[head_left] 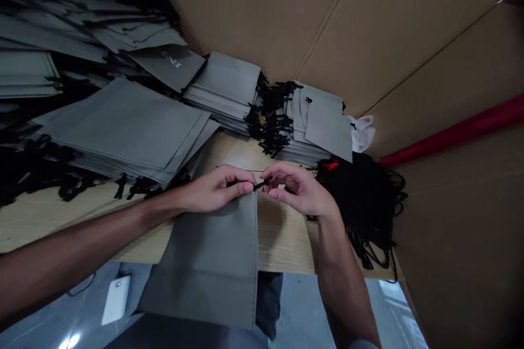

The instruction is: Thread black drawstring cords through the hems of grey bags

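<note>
A grey fabric pouch with a stitched side hangs over the front edge of the table, its top corner pinched in my left hand. A short piece of black cord sticks out from that corner. Just right of it is my right hand, fingers curled, thumb and fingertips apart around the cord's end. Whether the right fingertips touch the cord I cannot tell. Close to my right wrist lies a heap of black cords.
Stacks of similar grey pouches with black cord ends cover the left and back of the wooden table. Cardboard walls rise behind and to the right, with a red strip. A white power bank shows below the table.
</note>
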The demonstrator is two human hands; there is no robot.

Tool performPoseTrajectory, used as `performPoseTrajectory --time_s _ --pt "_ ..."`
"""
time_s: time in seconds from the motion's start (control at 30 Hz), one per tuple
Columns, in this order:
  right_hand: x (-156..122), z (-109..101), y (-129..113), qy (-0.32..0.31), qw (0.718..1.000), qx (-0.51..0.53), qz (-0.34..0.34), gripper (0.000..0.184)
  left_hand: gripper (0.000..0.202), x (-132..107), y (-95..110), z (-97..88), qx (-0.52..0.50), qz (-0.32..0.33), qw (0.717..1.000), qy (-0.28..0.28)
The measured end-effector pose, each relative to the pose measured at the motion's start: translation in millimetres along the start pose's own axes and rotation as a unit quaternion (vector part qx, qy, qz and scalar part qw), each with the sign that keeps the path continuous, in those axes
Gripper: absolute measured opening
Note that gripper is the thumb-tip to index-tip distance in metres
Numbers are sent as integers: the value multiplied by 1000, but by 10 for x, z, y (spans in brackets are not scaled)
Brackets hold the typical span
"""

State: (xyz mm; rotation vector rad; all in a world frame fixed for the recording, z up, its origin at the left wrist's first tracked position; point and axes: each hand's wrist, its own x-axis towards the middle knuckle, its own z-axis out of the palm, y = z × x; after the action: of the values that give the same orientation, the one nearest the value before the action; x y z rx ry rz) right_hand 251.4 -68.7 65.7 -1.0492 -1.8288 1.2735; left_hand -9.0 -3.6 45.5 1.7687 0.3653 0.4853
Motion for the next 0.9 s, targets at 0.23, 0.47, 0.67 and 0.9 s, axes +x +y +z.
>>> performPoseTrajectory --time_s 0.23,0.47,0.67,0.9 --pt "6 42 -15 64 992 -103 -33 31 51 9 -28 -17 13 1 1000 10" --pt "52 154 -142 62 960 -244 -119 16 44 18 -41 -10 16 12 1000 12" --pt "50 123 -85 66 981 -171 -67 13 46 -22 -19 6 39 -8 999 18" --pt "86 141 -9 53 999 -3 -2 25 49 -35 49 20 63 14 998 3"
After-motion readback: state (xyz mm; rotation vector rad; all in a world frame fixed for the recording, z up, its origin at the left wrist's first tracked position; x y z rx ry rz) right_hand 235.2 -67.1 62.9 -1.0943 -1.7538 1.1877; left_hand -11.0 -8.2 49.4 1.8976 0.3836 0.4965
